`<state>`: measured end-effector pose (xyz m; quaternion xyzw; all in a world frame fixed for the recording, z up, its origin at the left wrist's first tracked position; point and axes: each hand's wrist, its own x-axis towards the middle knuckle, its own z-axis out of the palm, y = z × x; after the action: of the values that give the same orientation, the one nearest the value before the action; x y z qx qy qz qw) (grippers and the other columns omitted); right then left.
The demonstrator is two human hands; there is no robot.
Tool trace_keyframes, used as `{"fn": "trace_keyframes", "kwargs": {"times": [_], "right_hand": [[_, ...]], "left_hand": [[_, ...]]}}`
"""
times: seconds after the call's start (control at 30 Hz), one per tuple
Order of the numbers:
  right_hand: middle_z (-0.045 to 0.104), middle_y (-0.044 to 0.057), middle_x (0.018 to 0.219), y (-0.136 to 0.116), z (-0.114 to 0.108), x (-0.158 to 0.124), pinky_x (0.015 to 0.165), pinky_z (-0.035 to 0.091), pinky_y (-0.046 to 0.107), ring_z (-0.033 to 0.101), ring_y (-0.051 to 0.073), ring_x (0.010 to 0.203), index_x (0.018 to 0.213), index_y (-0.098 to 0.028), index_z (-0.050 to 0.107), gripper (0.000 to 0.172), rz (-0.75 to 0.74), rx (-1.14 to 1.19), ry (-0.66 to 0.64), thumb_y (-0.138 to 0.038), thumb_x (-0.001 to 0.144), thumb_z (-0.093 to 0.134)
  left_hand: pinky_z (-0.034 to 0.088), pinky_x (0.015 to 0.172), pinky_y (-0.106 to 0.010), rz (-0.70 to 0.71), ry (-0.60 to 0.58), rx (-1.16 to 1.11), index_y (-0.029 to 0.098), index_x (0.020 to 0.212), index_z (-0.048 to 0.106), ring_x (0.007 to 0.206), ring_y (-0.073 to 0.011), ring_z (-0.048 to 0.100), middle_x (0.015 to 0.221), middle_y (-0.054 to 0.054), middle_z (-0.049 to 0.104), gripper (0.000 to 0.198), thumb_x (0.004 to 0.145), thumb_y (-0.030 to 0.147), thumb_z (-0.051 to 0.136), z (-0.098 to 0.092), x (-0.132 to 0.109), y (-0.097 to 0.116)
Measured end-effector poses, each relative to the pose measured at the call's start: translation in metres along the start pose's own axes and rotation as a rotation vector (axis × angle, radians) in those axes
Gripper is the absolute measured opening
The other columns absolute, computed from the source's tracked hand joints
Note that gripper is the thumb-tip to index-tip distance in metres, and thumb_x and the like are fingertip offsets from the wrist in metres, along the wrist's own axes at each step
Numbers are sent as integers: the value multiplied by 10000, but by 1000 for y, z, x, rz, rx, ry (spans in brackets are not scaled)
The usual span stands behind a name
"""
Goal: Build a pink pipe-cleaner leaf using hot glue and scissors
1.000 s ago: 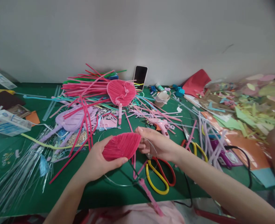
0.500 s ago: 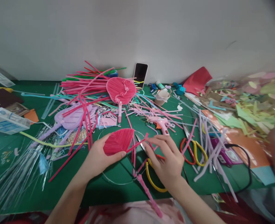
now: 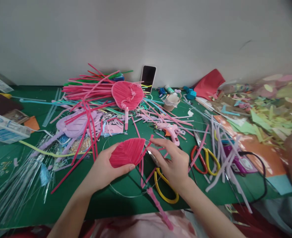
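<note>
My left hand [image 3: 107, 165] is closed around a pink fan-shaped piece [image 3: 128, 152] made of pipe cleaners laid side by side, its thumb along the lower edge. A loose pink pipe cleaner [image 3: 146, 147] sticks out from the piece's right side. My right hand [image 3: 172, 162] pinches the free end of that pipe cleaner between thumb and fingers. Beneath the hands lie a wire ring [image 3: 121, 195] and a pink wrapped handle [image 3: 160, 209] that points toward me. Yellow-handled scissors [image 3: 169, 199] lie partly hidden under my right hand.
A finished pink fan [image 3: 127, 96] rests on a heap of pipe cleaners at the back, near a leaning phone [image 3: 148, 77]. A pink glue gun [image 3: 170, 130], more scissors [image 3: 202, 160] and lilac pipe cleaners [image 3: 231, 165] lie right. A lilac fan [image 3: 72, 125] lies left.
My right hand has moved slightly left, closer to the fan piece, and the loose pipe cleaner now stands more steeply against its edge. My left hand has turned the piece a little.
</note>
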<state>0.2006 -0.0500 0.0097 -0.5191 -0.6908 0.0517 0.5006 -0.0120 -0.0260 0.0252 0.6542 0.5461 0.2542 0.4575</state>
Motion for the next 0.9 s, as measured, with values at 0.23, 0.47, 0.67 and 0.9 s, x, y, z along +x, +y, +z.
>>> {"fn": "trace_keyframes", "kwargs": {"times": [0.23, 0.47, 0.67, 0.9], "right_hand": [[779, 30, 970, -2, -1, 15, 776, 590, 273, 733, 175, 851, 969, -231, 751, 144, 321, 269, -175, -286, 845, 705], [757, 22, 914, -4, -2, 20, 719, 579, 263, 695, 152, 771, 922, -233, 743, 212, 511, 510, -221, -332, 742, 793], [728, 36, 867, -4, -1, 23, 715, 552, 281, 674, 176, 817, 805, -209, 732, 152, 537, 503, -192, -343, 745, 774], [726, 36, 775, -8, -2, 25, 687, 538, 300, 658, 177, 717, 774, -192, 718, 233, 638, 493, -221, -422, 750, 748]], "left_hand": [[566, 900, -344, 72, -35, -37, 213, 1183, 661, 939, -240, 724, 1069, -28, 764, 515, 714, 378, 799, 1, -1, 2], [582, 850, -297, 83, -57, -109, 215, 1165, 667, 915, -218, 732, 1058, -14, 770, 486, 713, 326, 808, 2, -1, 4], [590, 810, -298, 71, -82, -128, 200, 1136, 674, 872, -219, 734, 1013, -15, 775, 463, 712, 326, 808, 3, -1, 4], [571, 883, -374, 67, -73, -64, 205, 1143, 668, 937, -266, 722, 1048, -40, 761, 484, 712, 382, 800, 3, 1, 5]]}}
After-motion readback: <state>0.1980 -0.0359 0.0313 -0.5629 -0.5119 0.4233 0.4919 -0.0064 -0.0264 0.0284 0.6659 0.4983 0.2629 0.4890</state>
